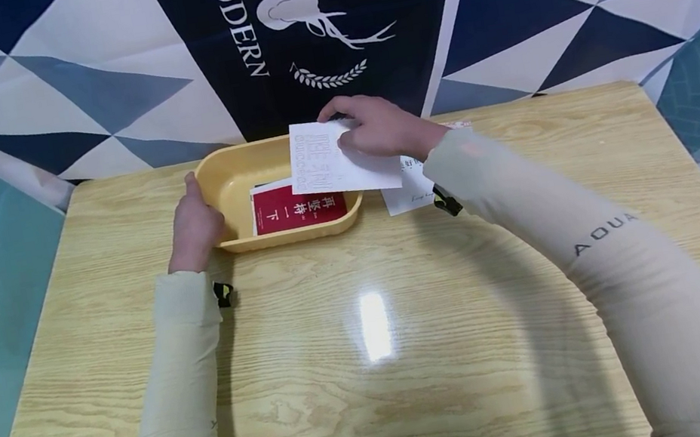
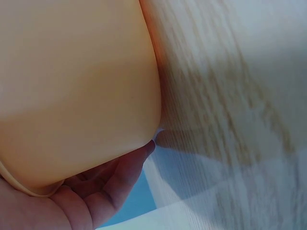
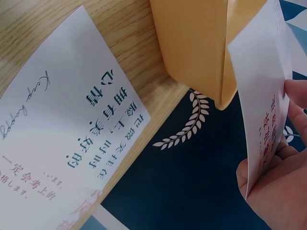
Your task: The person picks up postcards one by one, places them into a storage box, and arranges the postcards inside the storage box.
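A yellow oval plastic bin [image 1: 291, 237] stands near the back edge of the table. My left hand [image 1: 194, 224] grips its left end, and in the left wrist view curled fingers [image 2: 112, 189] lie along the bin's outer wall. Inside the bin is a red card [image 1: 301, 215] with white characters, overlapping other cards. Over the bin's right end my right hand [image 1: 380, 126] holds a white printed card [image 1: 313, 159] by its edge. Red writing shows on that card [image 3: 261, 110] in the right wrist view.
More white cards [image 1: 408, 192] with printed writing lie on the wooden table [image 1: 320, 376], right of the bin, partly under my right forearm. A patterned cloth [image 1: 331, 99] with a deer head hangs right behind the table's back edge.
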Demonstrator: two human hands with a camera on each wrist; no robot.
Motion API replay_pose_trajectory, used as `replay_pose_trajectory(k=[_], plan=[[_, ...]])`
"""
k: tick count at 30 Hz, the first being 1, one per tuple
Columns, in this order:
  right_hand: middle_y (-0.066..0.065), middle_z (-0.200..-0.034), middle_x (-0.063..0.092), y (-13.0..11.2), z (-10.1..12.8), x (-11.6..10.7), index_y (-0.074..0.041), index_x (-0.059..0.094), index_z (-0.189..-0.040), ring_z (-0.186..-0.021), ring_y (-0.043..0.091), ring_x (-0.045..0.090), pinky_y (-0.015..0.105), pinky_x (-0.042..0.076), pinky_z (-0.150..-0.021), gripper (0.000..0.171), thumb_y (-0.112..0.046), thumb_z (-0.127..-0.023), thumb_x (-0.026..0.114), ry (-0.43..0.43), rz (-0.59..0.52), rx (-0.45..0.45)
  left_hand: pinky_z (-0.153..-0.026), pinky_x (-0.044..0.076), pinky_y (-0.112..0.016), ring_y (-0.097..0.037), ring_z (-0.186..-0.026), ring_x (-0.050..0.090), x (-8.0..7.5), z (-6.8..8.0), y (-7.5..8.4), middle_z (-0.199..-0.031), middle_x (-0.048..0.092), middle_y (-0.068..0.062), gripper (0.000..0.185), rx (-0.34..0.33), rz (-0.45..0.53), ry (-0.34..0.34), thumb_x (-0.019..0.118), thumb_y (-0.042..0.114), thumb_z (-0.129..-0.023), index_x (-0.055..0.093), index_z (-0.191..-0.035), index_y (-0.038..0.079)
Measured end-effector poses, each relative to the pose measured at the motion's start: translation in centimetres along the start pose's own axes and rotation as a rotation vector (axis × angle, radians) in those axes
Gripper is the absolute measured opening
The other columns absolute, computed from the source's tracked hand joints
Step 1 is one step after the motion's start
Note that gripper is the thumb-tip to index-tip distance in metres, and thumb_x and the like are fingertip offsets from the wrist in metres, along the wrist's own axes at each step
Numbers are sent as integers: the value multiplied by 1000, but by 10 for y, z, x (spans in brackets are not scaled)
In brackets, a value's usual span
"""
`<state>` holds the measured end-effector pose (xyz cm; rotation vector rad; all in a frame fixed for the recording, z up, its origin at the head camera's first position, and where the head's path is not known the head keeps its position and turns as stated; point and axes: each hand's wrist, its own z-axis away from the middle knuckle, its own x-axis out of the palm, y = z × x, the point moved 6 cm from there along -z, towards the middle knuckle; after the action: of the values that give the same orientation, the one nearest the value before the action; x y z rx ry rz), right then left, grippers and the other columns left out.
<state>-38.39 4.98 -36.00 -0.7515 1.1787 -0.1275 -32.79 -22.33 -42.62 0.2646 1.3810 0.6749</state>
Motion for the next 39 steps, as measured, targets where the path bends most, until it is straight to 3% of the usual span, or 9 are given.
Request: replay_pose_trajectory(k=[19,39], plan=[[2,-139,46,-30,-22,18,-24,50,-130,-117,19,40,33,30,-106,42,-16,-89,45,-8,62,-95,-100,40,-46,-36,-114,45,0,-3,-1,-139,38,-32,76,-11,12,-1,33,-8,-85,-4,-150,4],[2,-138,46,-43,-34,39,-28,49,-131,-118,18,40,34,30,-107,42,-19,-90,47,-54,51,-76,-98,40,-48,-38,-111,48,-2,-2,-1,-132,43,-35,74,26,-19,24,31,-7,-84,-2,-150,1]])
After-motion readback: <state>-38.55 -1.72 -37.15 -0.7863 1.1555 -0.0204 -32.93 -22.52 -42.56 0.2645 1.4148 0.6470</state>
